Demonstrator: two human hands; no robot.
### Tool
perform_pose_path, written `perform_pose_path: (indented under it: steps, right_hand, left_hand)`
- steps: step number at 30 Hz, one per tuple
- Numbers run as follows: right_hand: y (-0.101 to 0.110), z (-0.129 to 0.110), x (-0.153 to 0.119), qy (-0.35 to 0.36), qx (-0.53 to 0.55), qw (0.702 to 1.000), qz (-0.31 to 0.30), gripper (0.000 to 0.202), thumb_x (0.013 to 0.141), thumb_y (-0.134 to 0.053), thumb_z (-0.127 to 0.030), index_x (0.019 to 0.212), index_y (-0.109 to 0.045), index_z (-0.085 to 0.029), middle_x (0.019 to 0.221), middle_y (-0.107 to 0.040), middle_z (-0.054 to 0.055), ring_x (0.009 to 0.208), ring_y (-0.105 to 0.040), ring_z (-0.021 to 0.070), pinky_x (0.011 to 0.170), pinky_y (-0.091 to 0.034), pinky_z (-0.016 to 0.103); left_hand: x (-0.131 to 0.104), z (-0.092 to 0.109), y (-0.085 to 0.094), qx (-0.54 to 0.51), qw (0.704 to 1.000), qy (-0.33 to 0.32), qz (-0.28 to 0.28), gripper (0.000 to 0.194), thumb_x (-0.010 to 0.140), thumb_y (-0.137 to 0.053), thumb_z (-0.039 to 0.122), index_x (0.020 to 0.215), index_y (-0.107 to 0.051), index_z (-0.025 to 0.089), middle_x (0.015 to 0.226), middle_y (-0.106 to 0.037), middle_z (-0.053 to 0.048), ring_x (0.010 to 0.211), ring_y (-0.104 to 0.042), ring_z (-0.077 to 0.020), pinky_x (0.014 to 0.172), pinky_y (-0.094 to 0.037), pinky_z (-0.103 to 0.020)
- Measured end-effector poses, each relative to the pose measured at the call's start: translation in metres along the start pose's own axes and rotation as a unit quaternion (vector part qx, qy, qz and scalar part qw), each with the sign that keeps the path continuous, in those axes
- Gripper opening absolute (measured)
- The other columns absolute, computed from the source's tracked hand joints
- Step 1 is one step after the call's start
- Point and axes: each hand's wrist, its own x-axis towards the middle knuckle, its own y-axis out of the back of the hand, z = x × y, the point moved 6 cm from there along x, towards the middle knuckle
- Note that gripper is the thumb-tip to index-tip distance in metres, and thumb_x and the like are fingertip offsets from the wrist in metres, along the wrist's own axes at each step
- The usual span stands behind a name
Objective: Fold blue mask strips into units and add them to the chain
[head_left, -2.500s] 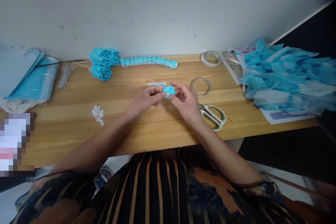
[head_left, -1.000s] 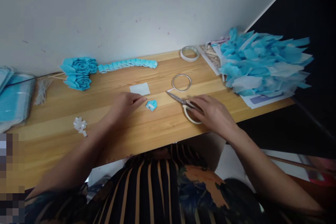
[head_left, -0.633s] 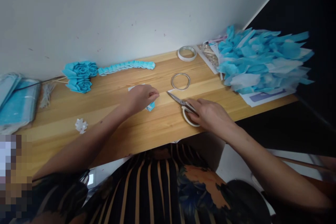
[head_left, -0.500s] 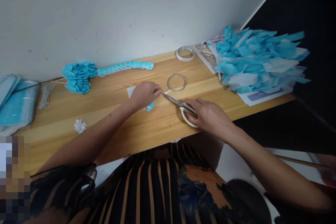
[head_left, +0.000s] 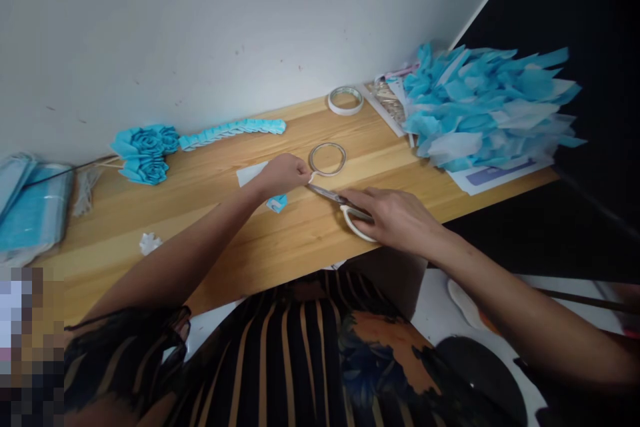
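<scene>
My right hand (head_left: 395,215) grips a pair of scissors (head_left: 327,194), fingers around the white handles. Its blades point left, and the tips come close to the fingertips of my left hand (head_left: 289,173). That left hand is closed in a pinch on the end of a narrow white strip (head_left: 313,177); what the strip is made of is too small to tell. A small folded blue piece (head_left: 277,203) lies just below the left wrist. Partly covered by the same hand is a white sheet (head_left: 250,175). Behind the fingertips rests a thin grey ring (head_left: 344,161).
Against the wall stand blue paper roses (head_left: 147,150), a pleated blue strip (head_left: 233,133) and a white tape roll (head_left: 346,110). A large heap of blue and white petals (head_left: 485,103) fills the right end. Blue packets (head_left: 35,207) and a white bow (head_left: 149,243) are left.
The view has shifted slightly. The white strip now looks curled beside my left fingertips, where it stuck out straighter before. The scissor blades sit a little lower relative to those fingers.
</scene>
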Motion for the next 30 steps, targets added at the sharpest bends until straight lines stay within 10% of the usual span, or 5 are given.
perform_pose_path:
  steps: [7,13,16,30]
  right_hand:
    - [-0.005,0.004,-0.013,-0.02,0.271,0.958,-0.086,0.044,0.088,-0.066,-0.045,0.127,-0.066,-0.027,0.099,-0.075,0.004,0.081,-0.068,0.0193,0.067,-0.046,0.028]
    - [-0.021,0.014,-0.015,-0.174,0.638,0.741,-0.118,0.049,0.079,-0.074,-0.062,0.1,-0.065,-0.019,0.073,-0.064,0.001,0.055,-0.057,0.0105,0.049,-0.043,0.023]
    - [-0.029,0.009,-0.009,-0.185,0.686,0.69,-0.138,0.046,0.081,-0.074,-0.061,0.093,-0.063,-0.018,0.072,-0.065,0.002,0.056,-0.06,0.0099,0.047,-0.043,0.02]
    - [-0.039,0.0,0.012,-0.162,0.724,0.663,-0.098,0.052,0.066,-0.09,-0.053,0.098,-0.07,-0.017,0.072,-0.065,-0.002,0.054,-0.056,0.0058,0.053,-0.053,0.019]
  left_hand:
    - [0.004,-0.01,0.004,-0.068,0.997,-0.009,0.03,0.021,0.073,-0.06,0.032,0.068,-0.069,0.013,0.061,-0.059,0.0,0.06,-0.048,-0.0124,0.058,-0.032,-0.025]
    - [0.0,-0.012,0.006,-0.141,0.989,-0.001,-0.052,0.017,0.072,-0.065,0.032,0.072,-0.071,0.016,0.065,-0.06,0.002,0.061,-0.047,-0.0107,0.059,-0.035,-0.023]
    - [-0.004,-0.017,0.007,-0.179,0.981,0.032,-0.06,0.014,0.073,-0.066,0.03,0.075,-0.07,0.017,0.065,-0.056,0.003,0.059,-0.044,-0.0094,0.057,-0.036,-0.022]
    - [-0.008,-0.022,0.006,-0.254,0.965,0.042,-0.055,0.021,0.083,-0.064,0.023,0.063,-0.06,0.015,0.056,-0.048,0.004,0.052,-0.039,-0.007,0.054,-0.032,-0.022]
